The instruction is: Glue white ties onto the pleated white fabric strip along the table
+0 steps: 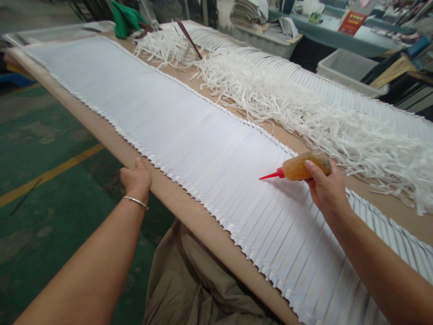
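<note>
A long run of overlapping white paper sheets (176,122) lies fanned along a brown board table (176,201). My right hand (326,187) is closed around a squeeze bottle (302,166) of amber glue with a red nozzle that points left, just above the sheets. My left hand (135,178), a thin bangle on its wrist, grips the table's near edge with fingers curled over it, beside the sheets' stepped edge.
A heap of white paper strips (304,113) runs along the far side, with a second fanned row (338,95) behind it. Green cloth (123,20) and a dark stick (189,38) lie at the far end. Grey bins (352,72) stand at the right, green floor at the left.
</note>
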`<state>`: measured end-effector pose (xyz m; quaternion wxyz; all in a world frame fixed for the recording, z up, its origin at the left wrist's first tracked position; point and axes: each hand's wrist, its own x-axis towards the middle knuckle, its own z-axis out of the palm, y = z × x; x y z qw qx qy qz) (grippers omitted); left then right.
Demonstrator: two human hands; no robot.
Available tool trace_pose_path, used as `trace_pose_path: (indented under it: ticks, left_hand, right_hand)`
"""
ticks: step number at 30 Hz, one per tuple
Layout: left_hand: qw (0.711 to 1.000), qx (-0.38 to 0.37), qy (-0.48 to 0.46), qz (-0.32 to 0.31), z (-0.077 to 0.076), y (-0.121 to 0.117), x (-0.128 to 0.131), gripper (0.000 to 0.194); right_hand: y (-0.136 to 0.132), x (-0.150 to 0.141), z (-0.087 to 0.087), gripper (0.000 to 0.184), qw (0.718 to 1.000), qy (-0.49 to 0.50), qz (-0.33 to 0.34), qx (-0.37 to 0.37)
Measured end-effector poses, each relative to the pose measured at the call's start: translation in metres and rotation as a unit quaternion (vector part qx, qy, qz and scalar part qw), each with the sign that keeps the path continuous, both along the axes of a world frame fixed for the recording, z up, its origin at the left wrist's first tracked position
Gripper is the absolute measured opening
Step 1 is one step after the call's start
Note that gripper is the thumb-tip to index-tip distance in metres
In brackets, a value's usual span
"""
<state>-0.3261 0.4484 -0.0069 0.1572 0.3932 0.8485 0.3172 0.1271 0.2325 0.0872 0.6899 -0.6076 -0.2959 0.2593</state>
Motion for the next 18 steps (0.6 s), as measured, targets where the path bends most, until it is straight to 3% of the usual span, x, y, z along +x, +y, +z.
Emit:
trace_pose_path:
  ticks: [13,18]
  left_hand:
    - [1.0,0.0,-0.009,-0.004,-0.005,0.003,-0.001,0.054]
    - [1.0,0.002,-0.011,-0.007,-0.008,0.004,-0.003,0.055]
  right_hand:
    - [-0.044,-0.048,-0.018,0.061,0.993,-0.085,0.045,-0.062]
    - [-0.058,-0.07,-0.011,0.066,0.985,-0.134,0.079,-0.076]
